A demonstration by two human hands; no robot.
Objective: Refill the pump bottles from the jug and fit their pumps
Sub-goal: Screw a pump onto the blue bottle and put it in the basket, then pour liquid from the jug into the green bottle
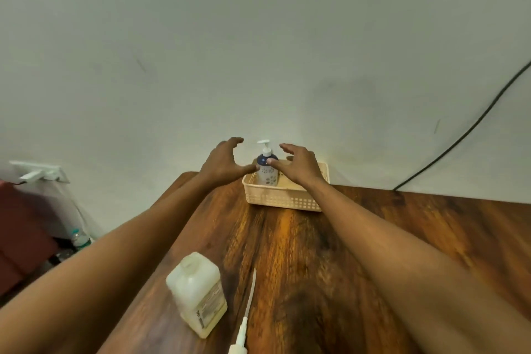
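A blue and white pump bottle (267, 167) with its white pump fitted stands upright in the left part of a cream plastic basket (283, 199) at the table's far edge. My left hand (224, 162) hovers just left of the bottle with fingers spread and holds nothing. My right hand (298, 165) hovers just right of it above the basket, also spread, its thumb close to the bottle's shoulder. Near me on the table stands a translucent jug (198, 292) of yellowish liquid with no cap. A loose white pump with its long tube (245, 316) lies beside the jug.
The wooden table (359, 253) stands against a pale wall. A black cable (465, 132) runs down the wall at right. To the left, below table level, are a wall socket panel (38, 172), a water bottle (79, 237) and a dark red surface.
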